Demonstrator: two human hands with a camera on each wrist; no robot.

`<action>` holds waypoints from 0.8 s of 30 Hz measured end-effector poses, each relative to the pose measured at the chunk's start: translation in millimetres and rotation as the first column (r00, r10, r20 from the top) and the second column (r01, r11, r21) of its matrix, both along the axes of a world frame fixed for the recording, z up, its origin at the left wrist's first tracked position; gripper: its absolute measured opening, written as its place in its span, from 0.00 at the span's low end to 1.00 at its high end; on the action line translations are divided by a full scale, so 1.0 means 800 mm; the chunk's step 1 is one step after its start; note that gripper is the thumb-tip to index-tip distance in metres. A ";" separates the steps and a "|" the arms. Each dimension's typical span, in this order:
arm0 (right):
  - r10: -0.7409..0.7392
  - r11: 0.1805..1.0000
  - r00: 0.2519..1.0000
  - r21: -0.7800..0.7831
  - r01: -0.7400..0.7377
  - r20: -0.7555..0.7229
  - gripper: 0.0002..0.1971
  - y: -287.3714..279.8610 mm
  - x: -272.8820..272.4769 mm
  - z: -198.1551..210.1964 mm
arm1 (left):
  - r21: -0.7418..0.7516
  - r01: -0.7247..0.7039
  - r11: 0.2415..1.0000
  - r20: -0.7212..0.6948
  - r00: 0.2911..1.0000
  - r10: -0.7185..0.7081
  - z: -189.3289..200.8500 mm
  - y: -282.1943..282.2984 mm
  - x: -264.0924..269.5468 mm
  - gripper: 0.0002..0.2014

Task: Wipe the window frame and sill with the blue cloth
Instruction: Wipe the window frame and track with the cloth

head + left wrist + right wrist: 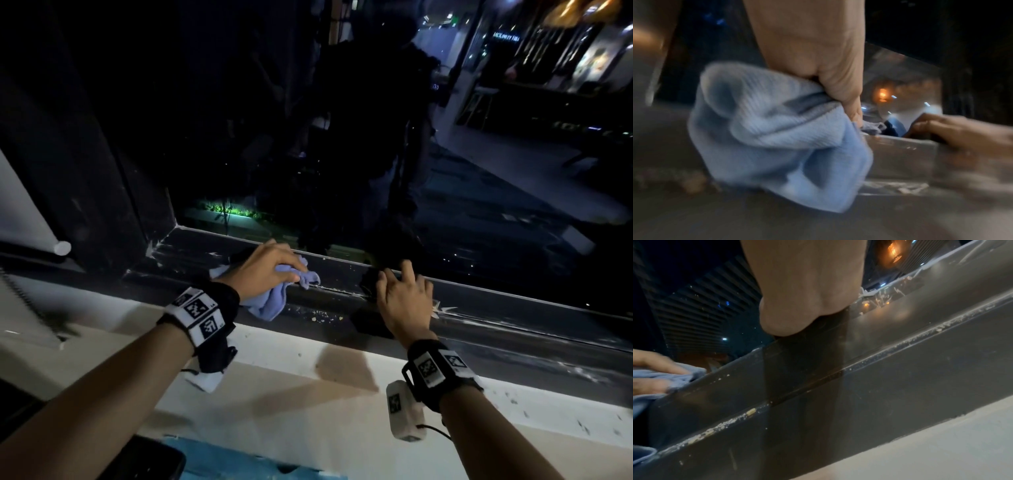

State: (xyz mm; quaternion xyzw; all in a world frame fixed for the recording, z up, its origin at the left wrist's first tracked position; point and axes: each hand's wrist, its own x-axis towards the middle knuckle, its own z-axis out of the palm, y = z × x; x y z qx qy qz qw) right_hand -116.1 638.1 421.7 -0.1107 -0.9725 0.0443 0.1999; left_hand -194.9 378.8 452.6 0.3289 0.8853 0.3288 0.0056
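Note:
The crumpled blue cloth (pixel 270 303) lies bunched on the dark bottom rail of the window frame (pixel 513 310), left of centre. My left hand (pixel 274 269) grips it from above, fingers curled round the fabric. Up close, the cloth (pixel 777 138) hangs in folds below the left hand (pixel 818 73). My right hand (pixel 404 291) rests further right on the same rail, its fingertips bent over the raised edge by the glass and holding nothing. Under my right hand (pixel 807 296) the frame (pixel 890 382) carries pale grit along its groove. The white sill (pixel 308 373) runs below the frame.
Crumbs of debris (pixel 320 317) lie on the rail between my hands. A white roller-blind tube (pixel 62 247) ends at the left, by the dark upright of the frame. The dark glass (pixel 342 154) stands right behind the rail. A blue sheet (pixel 239 460) lies at the bottom edge.

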 end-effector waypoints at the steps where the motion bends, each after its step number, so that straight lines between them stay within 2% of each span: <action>1: 0.003 1.000 1.000 0.000 -0.003 -0.003 0.27 0.000 0.000 0.000 | 0.031 -0.012 0.999 -0.001 1.000 0.012 -0.004 0.008 0.001 0.09; 11: 0.001 1.000 1.000 -0.006 -0.001 -0.013 0.26 -0.002 0.000 0.001 | -0.005 0.112 0.994 0.028 0.993 -0.112 0.001 0.081 0.018 0.02; 16: 0.037 0.999 0.999 -0.010 -0.037 0.021 0.28 0.003 0.004 0.001 | -0.005 0.111 0.994 0.127 0.986 -0.109 0.020 0.043 0.001 0.07; 19: 0.029 1.000 0.999 -0.009 -0.029 0.015 0.27 0.003 0.003 -0.002 | -0.036 0.091 0.995 0.110 0.990 -0.087 0.016 0.021 -0.005 0.08; 24: 0.014 1.000 1.000 -0.010 -0.014 -0.020 0.25 0.002 0.001 -0.003 | 0.007 0.105 0.994 0.109 0.988 -0.105 0.005 0.056 0.005 0.03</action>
